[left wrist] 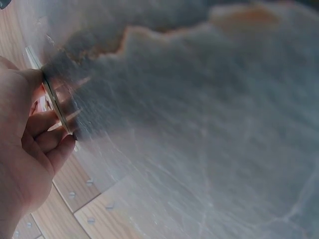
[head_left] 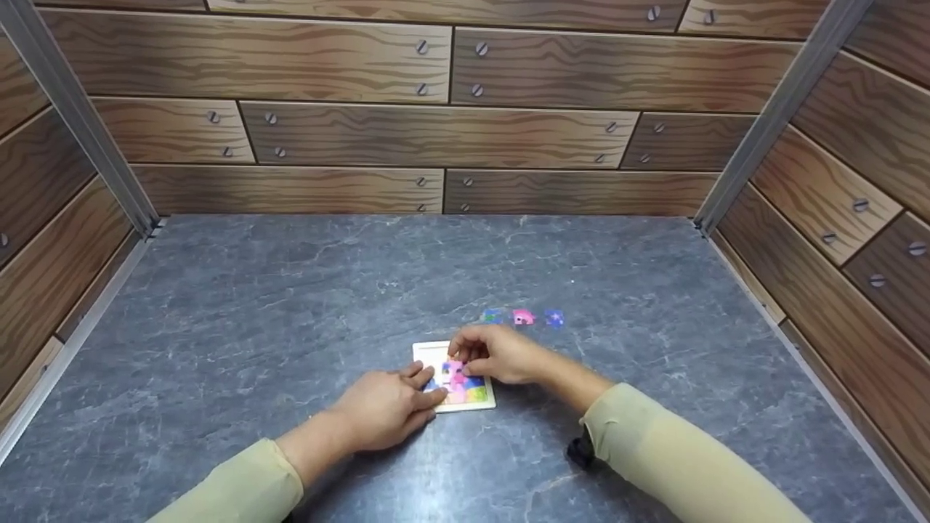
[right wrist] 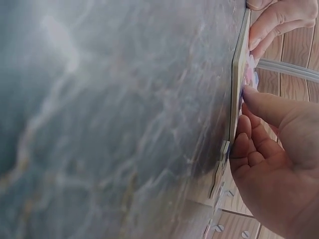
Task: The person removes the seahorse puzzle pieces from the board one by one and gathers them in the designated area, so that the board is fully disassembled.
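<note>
A small jigsaw puzzle board (head_left: 429,351) with a pale frame lies on the table, partly filled with colourful pieces. My left hand (head_left: 385,409) rests along its left side, fingers extended and their tips on the board. Above the board's right half, my right hand (head_left: 508,354) pinches a pink puzzle piece (head_left: 456,365) between thumb and fingers. The right wrist view shows the thumb (right wrist: 264,105) low against the picture side; the fingers partly hide the piece. Beyond the right hand lie three loose pieces: a green-blue one (head_left: 492,317), a pink one (head_left: 523,317) and a blue-purple one (head_left: 554,317).
The grey marbled tabletop (head_left: 290,290) stretches around the board. Wood-plank-patterned walls (head_left: 349,134) stand at the back and both sides, with metal posts (head_left: 785,109) in the corners. A dark band (head_left: 580,450) shows under the right sleeve.
</note>
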A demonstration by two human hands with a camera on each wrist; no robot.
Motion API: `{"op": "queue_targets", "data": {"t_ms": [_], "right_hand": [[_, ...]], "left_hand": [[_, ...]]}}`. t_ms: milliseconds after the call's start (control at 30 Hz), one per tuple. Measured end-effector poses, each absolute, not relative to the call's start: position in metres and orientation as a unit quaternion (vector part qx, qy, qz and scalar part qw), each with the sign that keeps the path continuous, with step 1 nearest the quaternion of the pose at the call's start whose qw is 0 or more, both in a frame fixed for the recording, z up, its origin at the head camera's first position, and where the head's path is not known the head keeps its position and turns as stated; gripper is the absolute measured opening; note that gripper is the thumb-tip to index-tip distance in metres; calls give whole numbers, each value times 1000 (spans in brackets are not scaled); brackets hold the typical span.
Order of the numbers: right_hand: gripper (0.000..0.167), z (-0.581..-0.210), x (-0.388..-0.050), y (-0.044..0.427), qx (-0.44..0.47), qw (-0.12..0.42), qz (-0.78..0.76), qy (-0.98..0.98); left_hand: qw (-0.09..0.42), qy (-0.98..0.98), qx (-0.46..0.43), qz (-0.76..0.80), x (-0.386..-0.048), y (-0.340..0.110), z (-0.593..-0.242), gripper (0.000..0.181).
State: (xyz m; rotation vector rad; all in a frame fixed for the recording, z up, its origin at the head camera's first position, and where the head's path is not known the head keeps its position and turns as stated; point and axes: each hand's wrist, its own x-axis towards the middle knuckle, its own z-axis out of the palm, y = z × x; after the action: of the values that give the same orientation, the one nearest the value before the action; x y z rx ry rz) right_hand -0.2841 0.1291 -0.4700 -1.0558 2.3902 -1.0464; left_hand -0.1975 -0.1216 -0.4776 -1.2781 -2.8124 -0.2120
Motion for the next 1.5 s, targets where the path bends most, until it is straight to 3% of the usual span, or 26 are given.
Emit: {"op": "queue_targets", "data": {"t_ms": [933,1500], "right_hand": [[22,-465,-284,128,-410,112,-304,853],[21,-451,-287,137,-378,104,-340,855]], "left_hand": [[23,-911,-409,-58,-199,-118,-478,37],[16,-912,-405,-56,-198,-120,-477,36]]}}
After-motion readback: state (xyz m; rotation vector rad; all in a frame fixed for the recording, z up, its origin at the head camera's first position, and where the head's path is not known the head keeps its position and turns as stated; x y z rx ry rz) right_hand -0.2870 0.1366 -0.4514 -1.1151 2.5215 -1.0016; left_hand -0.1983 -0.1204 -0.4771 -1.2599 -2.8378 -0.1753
